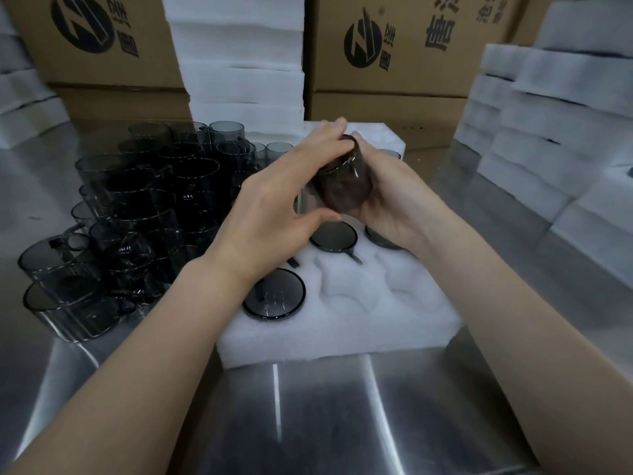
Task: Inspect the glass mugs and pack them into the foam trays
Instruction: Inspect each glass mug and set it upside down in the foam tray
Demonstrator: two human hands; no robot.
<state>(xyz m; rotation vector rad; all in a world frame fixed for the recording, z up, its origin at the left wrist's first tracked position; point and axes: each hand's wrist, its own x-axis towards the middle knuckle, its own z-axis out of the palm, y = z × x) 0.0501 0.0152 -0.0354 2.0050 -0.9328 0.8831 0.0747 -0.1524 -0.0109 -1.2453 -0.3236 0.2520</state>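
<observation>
The held mug point(344, 185) is motion-blurred; its handle cannot be made out. The left hand point(274, 214) covers part of the foam tray point(342, 323). The frame's top edge cuts off the cardboard cartons point(394, 46), leaving their print incomplete.

Below the fingers point(329, 132) of both hands, the foam tray point(342, 323) offers open pockets at its near centre and near right. Seated mugs point(274, 293) block the pocket nearest the left wrist and two directly under the fingers. Left of the fingers, crowded loose mugs point(147, 207) bar passage. Foam stacks point(555, 138) wall the right; cartons point(394, 53) close the far side.
</observation>
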